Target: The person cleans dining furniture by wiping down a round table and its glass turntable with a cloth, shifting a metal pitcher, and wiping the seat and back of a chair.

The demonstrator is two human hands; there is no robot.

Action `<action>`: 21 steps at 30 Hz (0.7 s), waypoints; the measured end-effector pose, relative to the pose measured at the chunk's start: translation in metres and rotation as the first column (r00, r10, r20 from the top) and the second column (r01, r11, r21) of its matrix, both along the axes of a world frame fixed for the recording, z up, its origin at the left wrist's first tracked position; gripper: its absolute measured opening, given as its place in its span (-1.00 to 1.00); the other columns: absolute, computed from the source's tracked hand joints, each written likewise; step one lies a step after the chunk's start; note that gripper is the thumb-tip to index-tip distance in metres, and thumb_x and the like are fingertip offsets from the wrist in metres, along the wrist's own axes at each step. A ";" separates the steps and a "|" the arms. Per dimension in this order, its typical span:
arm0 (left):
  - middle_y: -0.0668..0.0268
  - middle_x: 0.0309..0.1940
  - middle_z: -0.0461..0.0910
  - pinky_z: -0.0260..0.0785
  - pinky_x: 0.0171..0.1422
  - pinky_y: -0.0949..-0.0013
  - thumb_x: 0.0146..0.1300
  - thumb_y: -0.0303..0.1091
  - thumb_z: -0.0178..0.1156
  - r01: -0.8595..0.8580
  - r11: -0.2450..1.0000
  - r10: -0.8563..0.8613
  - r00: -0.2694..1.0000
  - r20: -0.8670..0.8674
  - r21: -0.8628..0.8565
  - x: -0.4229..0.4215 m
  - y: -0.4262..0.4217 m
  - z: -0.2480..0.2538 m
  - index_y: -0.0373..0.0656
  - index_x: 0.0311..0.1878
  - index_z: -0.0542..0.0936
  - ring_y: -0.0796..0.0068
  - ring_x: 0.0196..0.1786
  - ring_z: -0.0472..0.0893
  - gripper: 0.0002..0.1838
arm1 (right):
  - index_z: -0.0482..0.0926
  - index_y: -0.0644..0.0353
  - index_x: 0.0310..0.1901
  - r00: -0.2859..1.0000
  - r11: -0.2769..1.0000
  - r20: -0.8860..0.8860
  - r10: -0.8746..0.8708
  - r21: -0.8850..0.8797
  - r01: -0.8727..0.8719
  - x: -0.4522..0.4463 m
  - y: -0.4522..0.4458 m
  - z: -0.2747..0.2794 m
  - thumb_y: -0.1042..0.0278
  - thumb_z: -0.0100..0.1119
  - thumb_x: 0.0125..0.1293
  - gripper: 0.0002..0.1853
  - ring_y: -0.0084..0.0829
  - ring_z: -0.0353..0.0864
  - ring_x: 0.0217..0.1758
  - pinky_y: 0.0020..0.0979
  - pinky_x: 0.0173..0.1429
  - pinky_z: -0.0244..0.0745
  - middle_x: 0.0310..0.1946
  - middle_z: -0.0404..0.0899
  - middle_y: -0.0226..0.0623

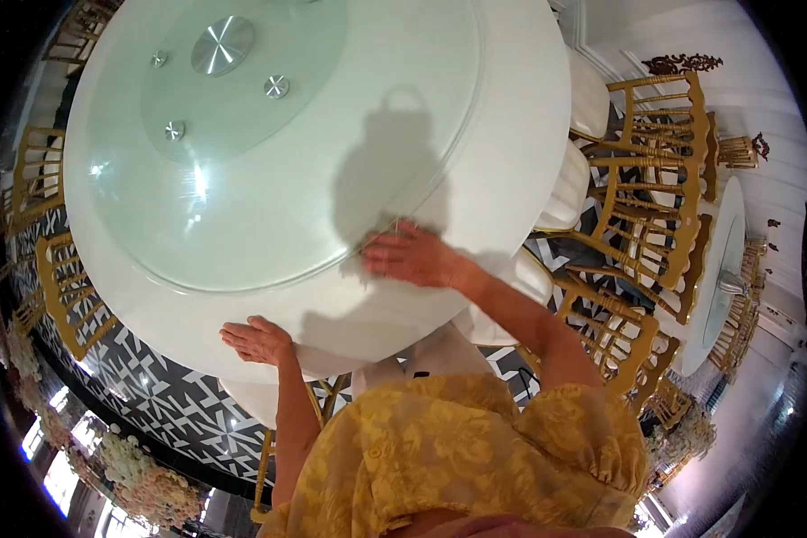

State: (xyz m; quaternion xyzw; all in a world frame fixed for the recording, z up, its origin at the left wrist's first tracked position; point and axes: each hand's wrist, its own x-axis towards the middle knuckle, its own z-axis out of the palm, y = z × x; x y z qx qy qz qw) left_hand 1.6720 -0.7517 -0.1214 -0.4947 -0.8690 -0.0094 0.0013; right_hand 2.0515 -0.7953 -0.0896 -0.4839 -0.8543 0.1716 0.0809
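Observation:
A round glass turntable lies on a large round white table. My left hand rests with fingers stretched out near the front edge of the white tabletop, and nothing shows in it. Further right, my right hand is at the rim of the glass, slightly blurred, its fingers extended over the edge. No object can be made out in it. The shadow of my head and arm falls across the glass and the white top.
Gold chairs with white seats stand close along the right side. More gold chairs are at the left. Another round table is at the far right. Flowers stand at lower left, beyond the patterned floor.

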 end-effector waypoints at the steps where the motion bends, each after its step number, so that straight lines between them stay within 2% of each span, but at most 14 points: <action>1: 0.00 0.63 -0.10 -0.19 0.62 0.02 0.53 0.09 -0.26 0.002 1.000 -0.002 1.000 0.000 0.000 0.002 0.001 0.001 -0.22 0.61 -0.02 0.10 0.66 -0.08 -0.24 | 0.37 -0.22 0.39 1.000 1.000 0.025 0.009 -0.002 -0.009 0.020 0.017 0.000 0.04 0.00 0.50 -0.54 -0.42 0.08 0.62 -0.02 0.64 -0.05 0.51 0.22 -0.60; 4: 0.01 0.63 -0.09 -0.22 0.63 0.04 0.53 0.10 -0.26 -0.009 1.000 0.009 1.000 0.012 0.007 0.002 0.001 0.001 -0.22 0.60 0.00 0.10 0.66 -0.10 -0.24 | 0.31 -0.15 0.44 0.994 1.000 0.107 -0.019 0.007 0.019 0.095 0.062 0.017 0.02 0.04 0.46 -0.45 -0.37 0.06 0.63 0.03 0.65 -0.11 0.53 0.20 -0.50; 6: 0.02 0.62 -0.06 -0.19 0.63 0.02 0.53 0.08 -0.25 0.003 0.999 -0.003 1.000 -0.010 0.038 -0.002 -0.002 -0.006 -0.21 0.60 0.02 0.10 0.65 -0.07 -0.25 | 0.22 0.05 0.51 0.894 0.916 0.298 -0.335 -0.120 0.383 0.152 0.079 0.019 0.17 0.07 0.40 -0.34 -0.20 0.11 0.60 0.04 0.62 -0.04 0.51 0.21 -0.20; 7: 0.03 0.62 -0.04 -0.17 0.62 -0.01 0.54 0.06 -0.25 0.027 0.997 -0.026 0.999 -0.023 0.071 -0.003 -0.003 -0.008 -0.21 0.60 0.04 0.09 0.64 -0.03 -0.27 | 0.38 0.12 0.40 0.795 0.871 0.357 -0.491 0.193 0.451 0.194 0.078 -0.011 0.28 0.03 0.39 -0.46 -0.16 0.32 0.47 -0.07 0.49 0.19 0.35 0.43 -0.13; 8: 0.03 0.62 -0.04 -0.17 0.62 -0.01 0.54 0.06 -0.25 0.028 0.997 -0.027 0.999 -0.025 0.074 -0.002 -0.004 -0.007 -0.21 0.60 0.04 0.09 0.64 -0.03 -0.27 | 0.41 0.22 0.35 0.662 0.750 0.352 -0.662 0.293 0.593 0.243 0.072 -0.027 0.31 -0.01 0.40 -0.50 -0.13 0.37 0.41 -0.12 0.50 0.19 0.31 0.46 -0.06; 9: 0.02 0.62 -0.07 -0.21 0.63 0.02 0.53 0.08 -0.25 0.017 0.998 -0.018 1.000 0.002 0.055 -0.001 -0.004 -0.004 -0.22 0.60 0.03 0.10 0.65 -0.07 -0.25 | 0.44 0.30 0.31 0.563 0.575 0.230 -0.794 0.587 0.570 0.296 0.060 -0.041 0.29 -0.02 0.42 -0.52 -0.13 0.46 0.32 -0.15 0.50 0.20 0.24 0.52 -0.09; 10: 0.01 0.63 -0.10 -0.25 0.64 0.04 0.53 0.10 -0.26 0.009 0.999 -0.011 0.999 0.031 0.040 0.001 -0.001 -0.001 -0.24 0.60 0.02 0.11 0.66 -0.10 -0.23 | 0.50 0.30 0.25 0.252 0.537 0.487 -0.837 0.638 0.552 0.357 0.032 -0.069 0.25 -0.04 0.45 -0.56 -0.14 0.51 0.28 -0.15 0.55 0.13 0.19 0.57 -0.11; 11: 0.01 0.63 -0.10 -0.25 0.64 0.04 0.53 0.10 -0.26 0.014 0.999 -0.016 0.999 0.035 0.046 0.004 0.002 0.001 -0.24 0.60 0.02 0.11 0.66 -0.10 -0.23 | 0.55 0.28 0.19 0.163 0.475 0.539 -0.826 0.511 0.716 0.395 -0.008 -0.088 0.20 0.01 0.44 -0.58 -0.14 0.54 0.23 -0.09 0.35 0.28 0.16 0.59 -0.11; 13: 0.00 0.63 -0.08 -0.22 0.64 0.02 0.53 0.07 -0.24 -0.005 1.000 0.005 1.000 0.029 0.021 0.006 0.000 0.004 -0.27 0.59 0.03 0.10 0.66 -0.08 -0.24 | 0.64 0.25 0.09 -0.017 0.240 0.707 -0.707 0.262 0.935 0.464 -0.085 -0.120 0.11 0.11 0.41 -0.59 -0.15 0.60 0.11 0.02 -0.03 0.58 0.10 0.63 -0.12; 14: 0.00 0.63 -0.08 -0.22 0.64 0.02 0.53 0.07 -0.24 -0.017 1.000 0.017 0.999 0.032 0.018 0.006 -0.003 0.001 -0.27 0.59 0.03 0.10 0.66 -0.08 -0.24 | 0.63 0.27 0.13 -0.376 -0.388 0.263 -0.889 0.007 0.922 0.414 -0.076 -0.063 0.25 0.12 0.41 -0.63 -0.18 0.65 0.03 -0.01 -0.10 0.56 0.08 0.65 -0.13; 15: 0.00 0.63 -0.07 -0.21 0.63 0.01 0.53 0.06 -0.23 0.004 1.000 -0.004 1.000 0.013 0.026 0.003 -0.004 -0.005 -0.28 0.59 0.03 0.10 0.66 -0.08 -0.25 | 0.60 0.26 0.15 -0.540 -0.546 0.082 -0.838 -0.113 0.830 0.390 -0.085 -0.046 0.26 0.09 0.43 -0.63 -0.17 0.64 0.03 -0.04 -0.09 0.57 0.11 0.63 -0.12; 17: 0.00 0.62 -0.07 -0.19 0.63 -0.01 0.54 0.04 -0.22 -0.008 0.998 0.010 1.000 -0.028 0.058 -0.001 0.002 -0.002 -0.29 0.59 0.03 0.10 0.66 -0.08 -0.25 | 0.56 0.24 0.20 -0.660 -0.588 -0.261 -0.705 -0.305 0.749 0.374 -0.116 -0.045 0.28 0.03 0.46 -0.63 -0.14 0.63 0.05 -0.10 -0.05 0.60 0.16 0.59 -0.09; 19: -0.01 0.62 -0.07 -0.16 0.62 -0.02 0.53 0.00 -0.21 0.010 1.000 -0.011 0.999 -0.038 -0.004 0.009 0.002 0.008 -0.29 0.59 0.03 0.10 0.66 -0.08 -0.27 | 0.51 0.22 0.25 -0.707 -0.475 -0.537 -0.461 -0.524 0.707 0.356 -0.115 -0.044 0.30 -0.03 0.50 -0.62 -0.11 0.62 0.06 -0.16 -0.02 0.62 0.22 0.54 -0.07; 21: 0.00 0.62 -0.07 -0.21 0.63 0.01 0.52 0.00 -0.21 0.000 1.000 -0.001 1.000 0.009 0.019 0.004 0.001 0.004 -0.29 0.59 0.02 0.09 0.66 -0.10 -0.26 | 0.46 0.20 0.30 -0.690 -0.321 -0.650 -0.320 -0.610 0.724 0.335 -0.078 -0.038 0.32 -0.10 0.53 -0.61 -0.09 0.61 0.08 -0.22 0.02 0.64 0.27 0.50 -0.05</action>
